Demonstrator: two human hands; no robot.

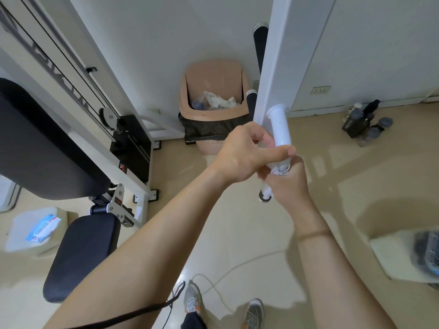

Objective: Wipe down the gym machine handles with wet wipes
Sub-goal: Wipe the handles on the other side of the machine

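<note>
Between the curled fingers [262, 138] of the left hand [244, 155] runs the handle [281, 131] of a gym machine, a white tube. The fingers wrap behind it and the thumb lies across its front, grasping it at mid-length. Just below the thumb, touching it, the right hand [288, 186] is clenched round the handle's lower stretch with a white wet wipe [268, 191] bunched inside the grip; bits of wipe show above and below that fist.

The handle's long axis runs from a round flange above the fingers, where it joins a white upright post [273, 74], down toward the person. Its free end, with a dark cap, points at the person and sticks out just past the right hand.

Beyond the fingers, against the wall, stands a peach-coloured bin [211, 91] with a black liner and crumpled waste inside. Two black grips [260, 46] jut out behind the post. Far to the left of the fingers are black seat pads [80, 255], and past them a pack of wipes [42, 227] lying on a pale container. Well to the right, dark bottles [363, 124] stand on the floor.
</note>
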